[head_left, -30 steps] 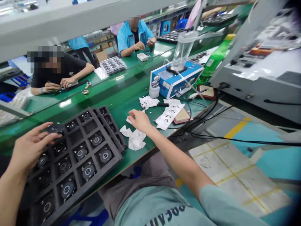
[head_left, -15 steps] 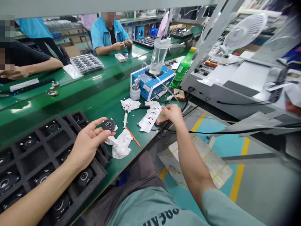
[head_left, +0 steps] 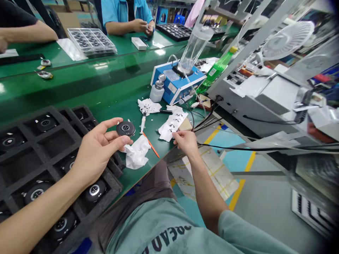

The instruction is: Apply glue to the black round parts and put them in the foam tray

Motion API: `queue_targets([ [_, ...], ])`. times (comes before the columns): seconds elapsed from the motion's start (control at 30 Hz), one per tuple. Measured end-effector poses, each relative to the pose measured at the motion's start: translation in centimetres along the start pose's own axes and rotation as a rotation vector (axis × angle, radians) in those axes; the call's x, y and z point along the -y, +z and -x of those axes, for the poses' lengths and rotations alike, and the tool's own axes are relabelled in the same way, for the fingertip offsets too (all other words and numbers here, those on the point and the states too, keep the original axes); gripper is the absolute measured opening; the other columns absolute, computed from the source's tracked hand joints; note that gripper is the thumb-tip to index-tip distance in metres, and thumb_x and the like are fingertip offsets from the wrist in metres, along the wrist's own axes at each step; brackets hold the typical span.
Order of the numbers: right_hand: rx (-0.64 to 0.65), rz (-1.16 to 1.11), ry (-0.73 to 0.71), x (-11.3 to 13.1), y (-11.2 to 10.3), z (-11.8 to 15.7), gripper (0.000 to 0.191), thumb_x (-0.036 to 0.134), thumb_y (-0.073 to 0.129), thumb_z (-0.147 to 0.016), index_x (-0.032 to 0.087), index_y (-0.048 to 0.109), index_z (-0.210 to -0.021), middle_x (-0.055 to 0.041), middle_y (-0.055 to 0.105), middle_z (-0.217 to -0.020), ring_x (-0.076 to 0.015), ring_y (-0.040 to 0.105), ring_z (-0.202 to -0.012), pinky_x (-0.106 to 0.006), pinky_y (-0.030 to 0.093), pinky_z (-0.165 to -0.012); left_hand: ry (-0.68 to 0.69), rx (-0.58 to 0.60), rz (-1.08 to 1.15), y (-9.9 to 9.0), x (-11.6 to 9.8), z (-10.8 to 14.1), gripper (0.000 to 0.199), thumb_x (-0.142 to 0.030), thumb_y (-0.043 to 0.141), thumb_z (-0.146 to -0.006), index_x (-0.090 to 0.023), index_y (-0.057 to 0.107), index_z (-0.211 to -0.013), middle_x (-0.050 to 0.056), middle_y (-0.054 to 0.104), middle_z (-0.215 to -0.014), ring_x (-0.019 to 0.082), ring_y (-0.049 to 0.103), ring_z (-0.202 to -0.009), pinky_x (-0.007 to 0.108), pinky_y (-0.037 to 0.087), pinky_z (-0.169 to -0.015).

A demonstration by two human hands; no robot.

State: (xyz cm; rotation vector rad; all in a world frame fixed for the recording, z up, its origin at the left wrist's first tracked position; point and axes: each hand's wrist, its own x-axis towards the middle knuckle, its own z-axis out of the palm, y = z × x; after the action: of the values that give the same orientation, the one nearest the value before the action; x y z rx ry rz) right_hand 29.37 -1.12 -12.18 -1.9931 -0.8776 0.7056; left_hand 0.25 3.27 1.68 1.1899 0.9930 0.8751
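My left hand (head_left: pixel 99 146) pinches a round black smartwatch body (head_left: pixel 125 128) by its rim, with the sensor side facing up. It hangs above the table beside the foam tray (head_left: pixel 54 139), where several similar watch bodies lie in square pockets. My right hand (head_left: pixel 185 141) has thumb and fingers pressed together at the lower right edge of a white paper strip (head_left: pixel 167 133) carrying small black curved pieces. Whatever is between those fingertips is too small to make out. Nearby are a crumpled tissue (head_left: pixel 136 155), an orange stick (head_left: pixel 151 145) and a syringe (head_left: pixel 143 122).
Behind the papers stand a white pump bottle (head_left: pixel 157 92), a blue machine (head_left: pixel 169 84) with a clear cylinder (head_left: pixel 194 47), and a green bottle (head_left: pixel 215 72). Black cables (head_left: pixel 238 149) run at the right past the table edge. Co-workers' arms rest across the table.
My right hand has moved down and left from the paper's right side to its lower edge. My left hand still holds the smartwatch body, slightly higher in view. The head view has shifted.
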Motion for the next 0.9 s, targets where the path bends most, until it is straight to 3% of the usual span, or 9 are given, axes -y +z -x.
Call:
queue_targets([
  [0.2, -0.017, -0.352, 0.046, 0.7, 0.4, 1.0, 0.029, 0.046, 0.070, -0.071, 0.017, 0.065, -0.069, 0.0035, 0.059, -0.049, -0.0077, 0.046, -0.035, -0.020, 0.030, -0.034, 0.013, 0.005, 0.015, -0.1, 0.1, 0.1, 0.063, -0.028, 0.089, -0.072, -0.015, 0.062, -0.127, 0.005, 0.076, -0.086, 0.019, 0.072, -0.077, 0.025, 0.050, -0.062],
  [0.37, -0.017, -0.627, 0.117, -0.6, -0.5, 3.7, 0.032, 0.044, 0.081, -0.062, 0.018, 0.068, -0.076, 0.0016, 0.068, -0.065, -0.0097, 0.062, -0.056, -0.019, 0.050, -0.049, 0.004, -0.003, 0.005, 0.1, -0.1, 0.1, 0.059, -0.026, 0.089, -0.072, -0.016, 0.063, -0.123, 0.003, 0.075, -0.083, 0.017, 0.071, -0.075, 0.024, 0.050, -0.062],
  [0.5, -0.013, -0.819, 0.192, -2.3, -0.4, 5.0, 0.030, 0.045, 0.079, -0.066, 0.020, 0.067, -0.078, 0.0001, 0.074, -0.076, -0.0108, 0.069, -0.069, -0.021, 0.059, -0.066, -0.010, -0.005, -0.010, 0.4, -0.2, -0.1, 0.059, -0.024, 0.091, -0.068, -0.017, 0.065, -0.120, 0.004, 0.077, -0.090, 0.018, 0.072, -0.078, 0.024, 0.052, -0.062],
  [0.7, 0.082, -0.937, 0.292, -3.6, -0.4, 5.1, 0.028, 0.040, 0.081, -0.070, 0.018, 0.073, -0.085, -0.0052, 0.079, -0.081, -0.0159, 0.073, -0.070, -0.028, 0.063, -0.065, -0.054, -0.013, -0.039, 0.8, -0.5, -0.2, 0.053, -0.018, 0.089, -0.069, -0.023, 0.069, -0.117, 0.002, 0.079, -0.096, 0.018, 0.075, -0.083, 0.024, 0.056, -0.070],
  [0.8, 0.092, -0.952, 0.285, -3.3, -0.7, 5.1, 0.029, 0.034, 0.089, -0.062, 0.018, 0.073, -0.081, -0.0045, 0.079, -0.079, -0.0171, 0.073, -0.068, -0.029, 0.063, -0.063, -0.057, -0.023, -0.060, 0.9, -0.8, -0.2, 0.051, -0.017, 0.090, -0.067, -0.026, 0.070, -0.114, 0.001, 0.080, -0.097, 0.020, 0.076, -0.086, 0.027, 0.059, -0.074],
  [0.9, 0.068, -0.982, 0.223, -2.1, -0.3, 5.2, 0.033, 0.039, 0.090, -0.063, 0.019, 0.072, -0.083, -0.0018, 0.077, -0.080, -0.0146, 0.071, -0.069, -0.028, 0.062, -0.066, -0.058, -0.006, -0.065, 0.9, -0.8, -0.2, 0.053, -0.016, 0.090, -0.066, -0.025, 0.070, -0.115, 0.002, 0.080, -0.096, 0.021, 0.076, -0.085, 0.030, 0.062, -0.075],
])
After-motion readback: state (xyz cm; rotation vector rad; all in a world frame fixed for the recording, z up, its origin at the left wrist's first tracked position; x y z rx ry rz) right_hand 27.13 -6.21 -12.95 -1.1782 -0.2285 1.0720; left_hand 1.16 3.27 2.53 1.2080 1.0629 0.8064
